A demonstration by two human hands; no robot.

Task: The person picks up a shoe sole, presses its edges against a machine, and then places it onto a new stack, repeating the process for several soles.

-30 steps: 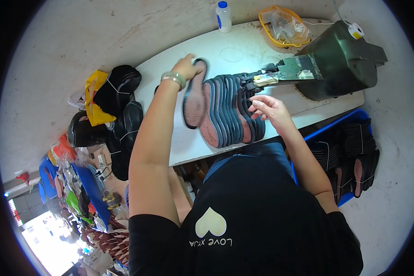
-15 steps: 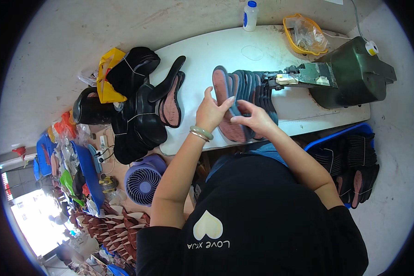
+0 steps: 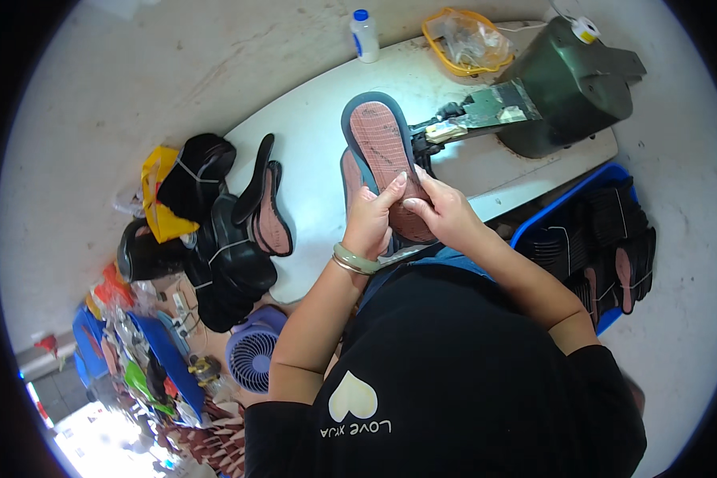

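Both my hands hold one shoe sole [image 3: 383,151], reddish-brown with a dark blue rim, raised with its toe end pointing toward the green machine [image 3: 570,88]. My left hand [image 3: 372,217], with a pale bangle on the wrist, grips the sole's left lower edge. My right hand [image 3: 444,209] grips its lower right part, fingers on the face. More soles [image 3: 349,177] lie stacked on the white table [image 3: 311,135] under the held one, mostly hidden by it and my hands.
A loose pair of soles [image 3: 269,209] stands at the table's left edge beside tied bundles of black soles [image 3: 215,247]. A white bottle [image 3: 364,35] and a yellow bag [image 3: 466,40] sit at the table's far side. A blue crate [image 3: 605,239] of soles is right; a small fan [image 3: 253,358] lies below.
My left hand came back from the left side of the table to the stack. Both hands have lifted one sole off the stack and turned its reddish face up.
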